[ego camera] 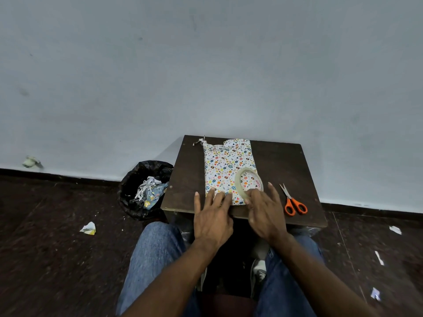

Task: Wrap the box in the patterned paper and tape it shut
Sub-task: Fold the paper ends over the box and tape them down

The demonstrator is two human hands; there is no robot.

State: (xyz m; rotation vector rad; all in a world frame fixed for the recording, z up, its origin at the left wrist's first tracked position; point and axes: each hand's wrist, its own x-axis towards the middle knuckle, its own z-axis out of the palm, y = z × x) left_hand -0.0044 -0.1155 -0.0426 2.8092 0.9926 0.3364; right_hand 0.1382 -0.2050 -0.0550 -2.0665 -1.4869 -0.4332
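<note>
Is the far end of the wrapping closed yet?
Not yet: the patterned paper ends ragged and unfolded at the far edge, one corner twisted.

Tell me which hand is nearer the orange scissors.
Right. The right hand sits just left of the scissors, on the tape roll; the left hand presses the wrapped box, farther left.

Blue denim jeans, bare forearms, grey-white shoe.
</note>
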